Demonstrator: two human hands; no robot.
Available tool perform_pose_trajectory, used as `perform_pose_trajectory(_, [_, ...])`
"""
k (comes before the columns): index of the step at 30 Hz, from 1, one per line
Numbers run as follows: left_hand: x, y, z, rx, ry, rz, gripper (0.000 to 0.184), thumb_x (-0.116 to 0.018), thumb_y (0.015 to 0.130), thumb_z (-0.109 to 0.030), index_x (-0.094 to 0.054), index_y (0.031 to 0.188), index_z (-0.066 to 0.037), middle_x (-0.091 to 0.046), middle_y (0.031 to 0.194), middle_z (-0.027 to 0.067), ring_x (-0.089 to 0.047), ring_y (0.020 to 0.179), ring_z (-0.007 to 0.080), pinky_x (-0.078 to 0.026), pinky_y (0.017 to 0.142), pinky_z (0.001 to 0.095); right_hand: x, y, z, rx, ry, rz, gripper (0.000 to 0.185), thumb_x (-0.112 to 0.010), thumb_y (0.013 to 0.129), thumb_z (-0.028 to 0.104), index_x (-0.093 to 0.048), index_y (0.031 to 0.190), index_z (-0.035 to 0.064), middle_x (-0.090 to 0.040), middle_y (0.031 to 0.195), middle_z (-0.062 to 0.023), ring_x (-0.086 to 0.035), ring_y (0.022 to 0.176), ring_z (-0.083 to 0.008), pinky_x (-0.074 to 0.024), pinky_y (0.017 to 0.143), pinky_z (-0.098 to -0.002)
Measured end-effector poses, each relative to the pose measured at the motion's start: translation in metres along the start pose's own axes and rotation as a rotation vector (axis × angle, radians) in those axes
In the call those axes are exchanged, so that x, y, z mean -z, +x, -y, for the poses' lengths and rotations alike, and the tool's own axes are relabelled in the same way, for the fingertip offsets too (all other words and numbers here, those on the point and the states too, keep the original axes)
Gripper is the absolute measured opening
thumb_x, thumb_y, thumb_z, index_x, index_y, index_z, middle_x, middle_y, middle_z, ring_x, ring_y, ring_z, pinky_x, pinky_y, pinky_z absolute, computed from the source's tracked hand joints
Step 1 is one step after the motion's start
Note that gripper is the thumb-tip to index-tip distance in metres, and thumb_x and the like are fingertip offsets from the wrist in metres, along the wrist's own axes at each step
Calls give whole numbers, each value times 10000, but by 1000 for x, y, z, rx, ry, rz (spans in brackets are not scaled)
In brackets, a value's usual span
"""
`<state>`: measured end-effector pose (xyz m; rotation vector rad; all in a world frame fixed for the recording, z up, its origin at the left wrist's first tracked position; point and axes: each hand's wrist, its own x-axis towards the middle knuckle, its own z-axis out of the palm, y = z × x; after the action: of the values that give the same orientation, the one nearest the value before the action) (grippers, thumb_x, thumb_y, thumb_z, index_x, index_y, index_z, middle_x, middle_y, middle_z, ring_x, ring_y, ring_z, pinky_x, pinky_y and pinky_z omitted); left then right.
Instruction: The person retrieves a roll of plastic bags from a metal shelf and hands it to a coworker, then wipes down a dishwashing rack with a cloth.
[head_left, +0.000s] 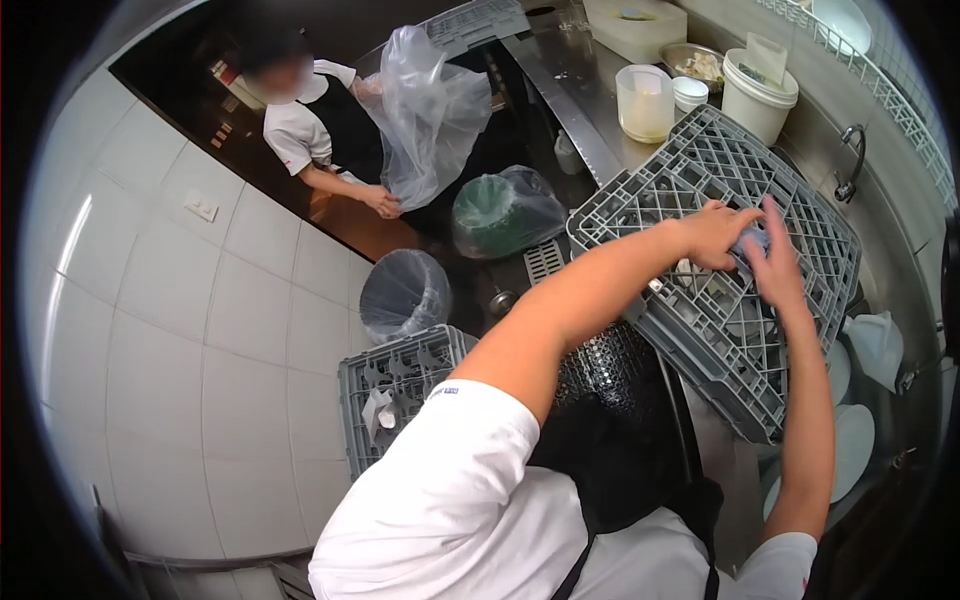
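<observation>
A grey plastic dish rack [800, 190] with an open lattice sits tilted across the sink counter, with what look like more rack edges beneath it. My left hand [715, 237] reaches over the rack, its fingers bent around a small blue-grey item [752, 238] whose kind I cannot make out. From the other side, my right hand [778, 265] meets it, thumb and fingers on either side of the same item. Small white pieces [686, 268] show in the rack near my left hand. Part of the lattice is hidden by my left forearm.
White plates [852, 450] and a white jug [875, 348] lie in the sink at right, below a tap [852, 165]. Tubs [760, 95] stand behind. A co-worker [340, 120] holds a clear bag [430, 120]. A lined bin [405, 295] and another rack [400, 370] are at left.
</observation>
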<state>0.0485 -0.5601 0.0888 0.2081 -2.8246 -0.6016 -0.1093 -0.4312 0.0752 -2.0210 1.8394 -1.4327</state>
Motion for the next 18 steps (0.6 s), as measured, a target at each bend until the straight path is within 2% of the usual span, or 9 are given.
perform_pose_trajectory(2, [28,-5,-1,1,-4,139,845,-732,756,-379,-364,1425,-18,-605,1300,213,-571,1241,363,-308,1130,523,-23,-4,13,-66,-90,88,751,-654,926,199,-314,1591,123,-534,1422,-202,-543,1243,-378,-406,1059,-433])
perform_pose_trajectory(3, [40,-9,-3,17,63,216,931,-664,801,-601,-368,1474,-31,-539,1406,231,-496,1338,389,-276,1141,566,-26,-4,16,-120,-116,83,672,-654,918,150,-410,1543,119,-583,1335,-184,-553,1213,-375,-433,1023,-441])
perform_pose_trajectory(6, [14,-21,16,-38,292,-69,1071,-522,797,-815,-358,1522,-44,-415,1541,232,-356,1446,431,-214,1162,623,-31,-1,18,-214,-176,41,552,-650,911,107,-528,1449,119,-612,1230,-167,-568,1160,-362,-445,996,-449])
perform_pose_trajectory(7, [15,-19,17,57,266,23,1146,-443,771,-902,-327,1570,-88,-279,1636,203,-233,1499,463,-150,1177,661,-29,-1,24,-212,-318,19,357,-654,907,98,-636,1263,87,-621,1140,-175,-592,1086,-370,-470,936,-453])
perform_pose_trajectory(10, [19,-20,12,108,280,103,1125,-427,772,-911,-333,1579,-132,-262,1647,195,-239,1501,454,-128,1192,654,-22,4,22,-233,-338,19,215,-652,918,114,-635,1123,49,-634,1065,-208,-609,995,-417,-490,865,-463])
perform_pose_trajectory(11, [18,-20,13,109,265,104,1124,-421,760,-925,-337,1582,-163,-243,1656,187,-256,1494,454,-123,1185,674,-19,8,20,-231,-316,-34,186,-671,927,179,-614,1014,25,-652,1015,-241,-619,954,-452,-497,809,-476])
perform_pose_trajectory(14, [21,-18,14,123,225,123,1142,-456,741,-924,-345,1580,-157,-267,1652,173,-306,1475,440,-119,1169,691,8,13,42,-514,-304,-138,268,-703,917,268,-608,949,20,-665,1021,-262,-626,965,-460,-493,790,-487])
perform_pose_trajectory(17, [36,-16,7,125,240,116,999,-566,728,-866,-625,1348,-85,-413,1570,179,-466,1372,429,-236,1126,691,41,-16,-2,-386,-474,-195,336,-727,888,333,-715,1107,79,-690,1136,-230,-654,1065,-400,-510,916,-455])
perform_pose_trajectory(18, [26,-11,13,146,232,69,920,-599,757,-803,-649,1311,-70,-445,1543,171,-488,1349,433,-282,1109,673,47,-29,-13,-297,-541,7,408,-716,892,302,-696,1251,109,-664,1251,-219,-619,1185,-376,-470,1033,-448])
